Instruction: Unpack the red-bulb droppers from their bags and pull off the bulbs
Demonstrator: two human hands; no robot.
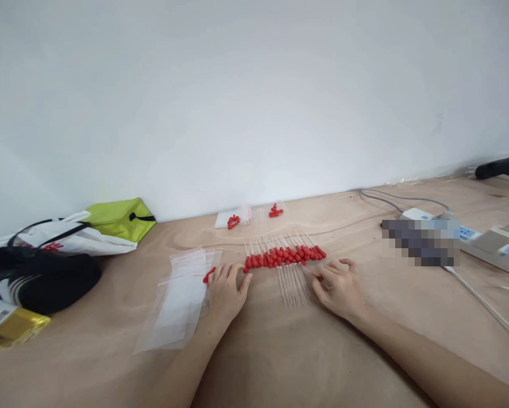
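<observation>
A row of several clear glass droppers with red rubber bulbs [285, 255] lies across the wooden table [279, 351]. My left hand [226, 290] rests flat, fingers stretched out, between the left end of the row and a pile of clear zip bags [182, 297]. One red-bulbed dropper [209, 275] lies on the bags just by its fingers. My right hand [337, 283] has its fingers curled in a pinch on the thin glass stem of a dropper [307, 271] at the right end of the row.
Two filled small bags with red bulbs [234, 220] [274, 211] lie near the wall. At the left are a lime green pouch [120, 218], a white bag and a black bag [46, 277]. A power strip [487, 241] and cables run along the right.
</observation>
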